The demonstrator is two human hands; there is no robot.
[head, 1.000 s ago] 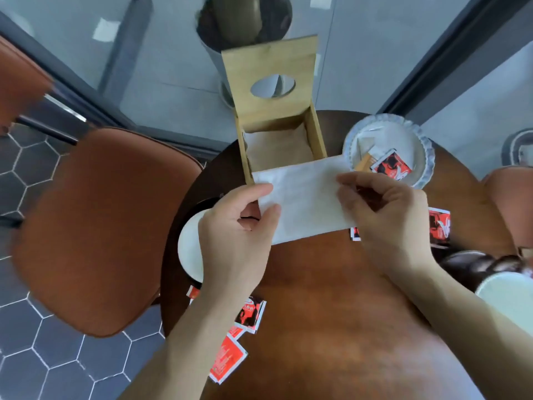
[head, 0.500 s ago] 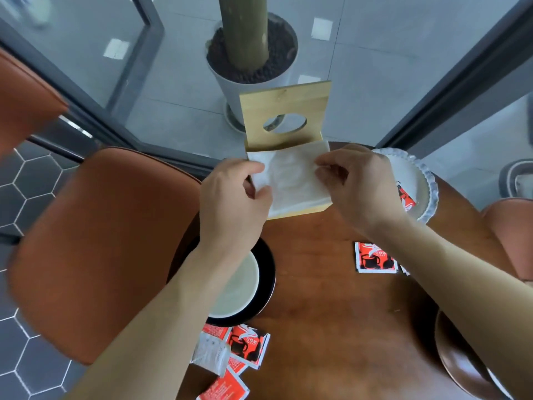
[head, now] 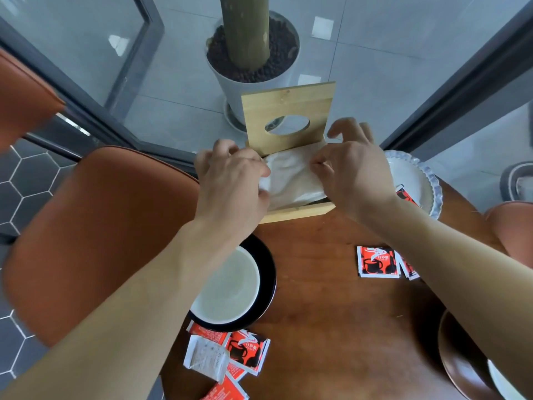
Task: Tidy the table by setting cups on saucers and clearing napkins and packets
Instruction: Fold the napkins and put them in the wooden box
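A white napkin (head: 291, 177) lies in the open wooden napkin box (head: 297, 212) at the far side of the round table. My left hand (head: 230, 183) pinches the napkin's left edge and my right hand (head: 352, 171) pinches its right edge, both over the box. The box lid (head: 288, 111) stands upright behind. A white cup sits on a black saucer (head: 268, 281) under my left forearm. Red sugar packets (head: 377, 261) lie at mid right, and more packets (head: 245, 353) lie near the front edge.
A white scalloped plate (head: 415, 180) with a packet stands at the far right. A brown saucer (head: 458, 365) with a white cup sits at the lower right. An orange chair (head: 95, 232) stands left of the table (head: 331, 313); a potted plant (head: 253, 67) is on the floor beyond.
Both hands carried the napkin from above the table into the wooden box and pressed it lower inside. My view shifted forward over the table.
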